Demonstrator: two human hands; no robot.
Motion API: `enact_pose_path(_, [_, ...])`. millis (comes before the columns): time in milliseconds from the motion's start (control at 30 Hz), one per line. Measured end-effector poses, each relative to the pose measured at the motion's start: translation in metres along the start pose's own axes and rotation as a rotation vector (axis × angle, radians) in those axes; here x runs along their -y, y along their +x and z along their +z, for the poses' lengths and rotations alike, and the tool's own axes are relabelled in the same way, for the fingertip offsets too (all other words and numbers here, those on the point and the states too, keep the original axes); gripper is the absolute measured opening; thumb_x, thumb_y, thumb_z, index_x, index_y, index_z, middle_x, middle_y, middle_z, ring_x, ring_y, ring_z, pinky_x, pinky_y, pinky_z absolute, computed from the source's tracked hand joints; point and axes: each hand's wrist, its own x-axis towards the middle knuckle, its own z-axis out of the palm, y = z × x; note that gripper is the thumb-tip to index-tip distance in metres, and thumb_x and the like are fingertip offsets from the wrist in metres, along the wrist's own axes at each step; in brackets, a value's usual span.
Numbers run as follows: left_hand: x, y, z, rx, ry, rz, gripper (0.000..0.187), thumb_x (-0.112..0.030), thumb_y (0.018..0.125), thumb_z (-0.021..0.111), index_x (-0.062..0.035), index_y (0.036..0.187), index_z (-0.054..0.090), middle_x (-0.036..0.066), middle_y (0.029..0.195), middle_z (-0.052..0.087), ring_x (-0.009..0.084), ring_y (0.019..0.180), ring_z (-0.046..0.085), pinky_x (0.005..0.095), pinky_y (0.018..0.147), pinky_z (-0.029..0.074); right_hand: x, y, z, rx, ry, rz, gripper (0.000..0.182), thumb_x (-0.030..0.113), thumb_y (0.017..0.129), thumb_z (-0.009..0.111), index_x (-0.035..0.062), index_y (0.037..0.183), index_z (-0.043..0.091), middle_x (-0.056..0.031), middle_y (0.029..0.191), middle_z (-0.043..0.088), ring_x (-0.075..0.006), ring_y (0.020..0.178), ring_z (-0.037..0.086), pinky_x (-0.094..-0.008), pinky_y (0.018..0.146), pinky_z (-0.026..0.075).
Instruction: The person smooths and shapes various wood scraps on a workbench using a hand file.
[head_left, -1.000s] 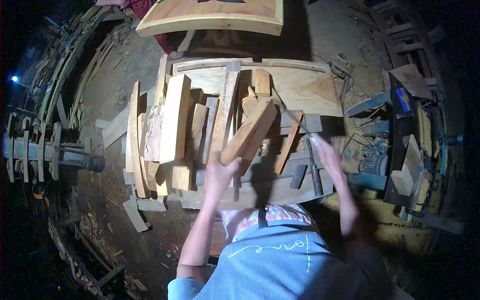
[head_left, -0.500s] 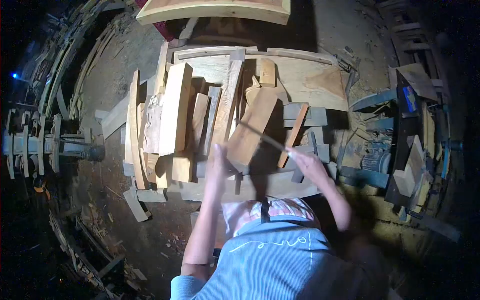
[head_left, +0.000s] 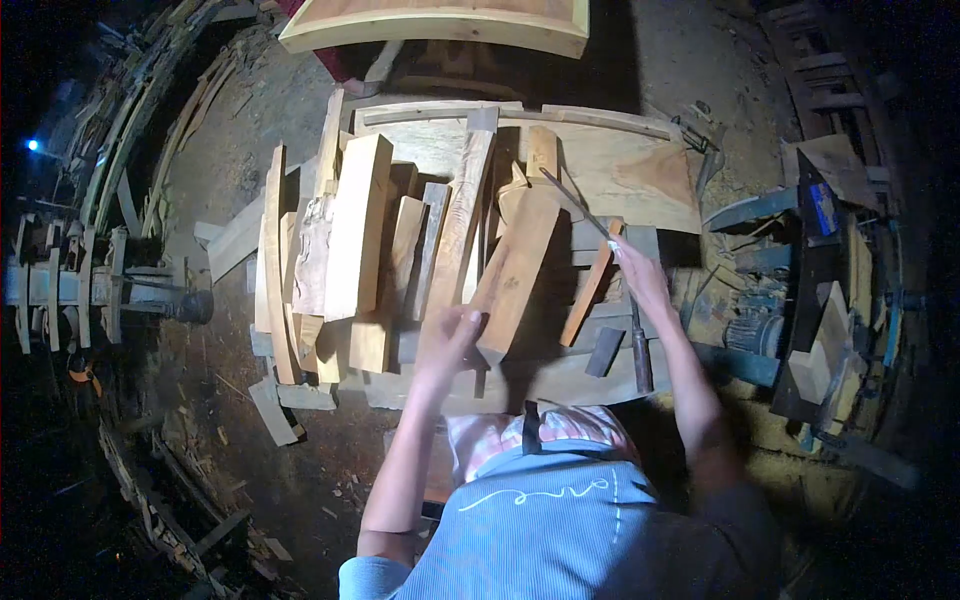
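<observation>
At the near end of a thick wooden block (head_left: 520, 265), my left hand (head_left: 448, 342) is closed on its lower left edge, thumb bent over the side. The block lies slanted, its far end against other pieces. My right hand (head_left: 640, 270) grips a long, thin, dark rod-like tool (head_left: 578, 203) by its near end. The tool points up and left, its tip over a small light wood piece (head_left: 541, 150) behind the block. Just left of my right hand lies a narrow reddish wood strip (head_left: 590, 290).
Several boards and beams, among them a pale squared beam (head_left: 358, 230), crowd the left of the work surface. A dark-handled tool (head_left: 642, 362) and a short dark piece (head_left: 604, 352) lie at the right. A motor (head_left: 755, 332) stands farther right. A wooden frame (head_left: 440, 38) is at the back.
My right hand has moved up and right, swinging the tool's tip from the block's left side to beyond its far end. My left hand has shifted slightly right and down.
</observation>
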Motion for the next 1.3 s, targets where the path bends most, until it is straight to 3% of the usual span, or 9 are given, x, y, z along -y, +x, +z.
enact_pose_path(133, [0.003, -0.009, 0.009, 0.036, -0.146, 0.053, 0.05, -0.042, 0.087, 0.05, -0.0049, 0.12, 0.047, 0.01, 0.107, 0.056, 0.0182, 0.089, 0.059, 0.0329, 0.074, 0.049, 0.019, -0.029, -0.012, 0.052, 0.179, -0.095, 0.032, 0.019, 0.09, 0.048, 0.0075, 0.12, 0.051, -0.0161, 0.11, 0.058, -0.0261, 0.102, 0.058, -0.0314, 0.082, 0.046])
enact_pose_path(233, [-0.029, -0.03, 0.01, 0.1, -0.776, -0.408, 0.05, -0.041, 0.086, 0.05, -0.0036, 0.118, 0.044, 0.014, 0.102, 0.057, 0.0271, 0.082, 0.06, 0.0373, 0.054, 0.053, 0.023, -0.066, -0.016, 0.102, 0.242, -0.136, 0.032, 0.014, 0.089, 0.049, 0.0076, 0.12, 0.052, -0.0159, 0.114, 0.057, -0.0236, 0.103, 0.057, -0.0313, 0.081, 0.046])
enact_pose_path(367, [0.002, -0.026, 0.015, 0.212, -1.168, -0.487, 0.045, -0.045, 0.087, 0.046, -0.0037, 0.106, 0.048, 0.012, 0.084, 0.058, 0.0225, 0.064, 0.055, 0.0353, 0.054, 0.048, 0.031, -0.116, -0.012, 0.234, 0.218, -0.304, 0.033, 0.014, 0.087, 0.052, 0.0107, 0.12, 0.053, -0.0106, 0.097, 0.062, -0.0213, 0.084, 0.062, -0.0328, 0.071, 0.05])
enact_pose_path(433, [0.009, -0.024, 0.013, 0.267, -1.208, -0.471, 0.044, -0.044, 0.087, 0.045, -0.0039, 0.105, 0.049, 0.012, 0.083, 0.058, 0.0221, 0.063, 0.055, 0.0344, 0.055, 0.047, 0.041, -0.13, -0.013, 0.297, 0.194, -0.376, 0.034, 0.012, 0.083, 0.058, 0.0142, 0.117, 0.056, -0.0099, 0.079, 0.06, -0.021, 0.068, 0.06, -0.0321, 0.062, 0.05])
enact_pose_path(800, [0.022, -0.027, 0.023, 0.364, -1.245, -0.434, 0.043, -0.043, 0.088, 0.043, -0.0055, 0.107, 0.049, 0.012, 0.083, 0.055, 0.0198, 0.063, 0.051, 0.0318, 0.059, 0.044, 0.033, -0.093, -0.011, 0.179, 0.004, -0.342, 0.031, 0.019, 0.087, 0.052, 0.0173, 0.118, 0.056, -0.0124, 0.085, 0.063, -0.0235, 0.071, 0.062, -0.0346, 0.064, 0.052])
enact_pose_path(933, [0.021, -0.027, 0.025, 0.329, -1.257, -0.469, 0.041, -0.042, 0.088, 0.042, -0.0055, 0.106, 0.049, 0.012, 0.083, 0.054, 0.0201, 0.063, 0.05, 0.0312, 0.059, 0.043, 0.056, -0.096, -0.03, 0.465, -0.168, -0.48, 0.036, 0.018, 0.087, 0.052, 0.0207, 0.123, 0.051, -0.0112, 0.081, 0.063, -0.0219, 0.067, 0.062, -0.0349, 0.062, 0.052])
enact_pose_path(967, [0.021, -0.029, 0.027, 0.334, -1.259, -0.47, 0.041, -0.042, 0.088, 0.042, -0.0055, 0.106, 0.049, 0.012, 0.083, 0.054, 0.0201, 0.063, 0.05, 0.0312, 0.059, 0.043, 0.025, -0.086, -0.012, 0.306, -0.199, -0.648, 0.038, 0.019, 0.087, 0.051, 0.0223, 0.125, 0.049, -0.0119, 0.085, 0.064, -0.0225, 0.071, 0.063, -0.0344, 0.06, 0.052])
enact_pose_path(1133, [0.016, -0.034, 0.033, 0.399, -1.241, -0.446, 0.038, -0.04, 0.089, 0.042, -0.0058, 0.105, 0.049, 0.014, 0.084, 0.054, 0.0211, 0.064, 0.05, 0.0315, 0.058, 0.042, -0.014, -0.027, -0.009, 0.058, -0.158, 0.029, 0.033, 0.031, 0.091, 0.044, 0.0176, 0.12, 0.053, -0.0144, 0.096, 0.064, -0.028, 0.083, 0.063, -0.0402, 0.069, 0.05])
enact_pose_path(1300, [0.04, -0.025, 0.034, 0.514, -1.404, -0.443, 0.038, -0.036, 0.091, 0.038, -0.0049, 0.111, 0.047, 0.015, 0.09, 0.054, 0.024, 0.07, 0.051, 0.034, 0.062, 0.045, 0.016, -0.057, 0.001, 0.237, -0.002, -0.246, 0.033, 0.026, 0.09, 0.046, 0.0178, 0.123, 0.051, -0.0126, 0.098, 0.063, -0.0273, 0.083, 0.062, -0.037, 0.068, 0.049])
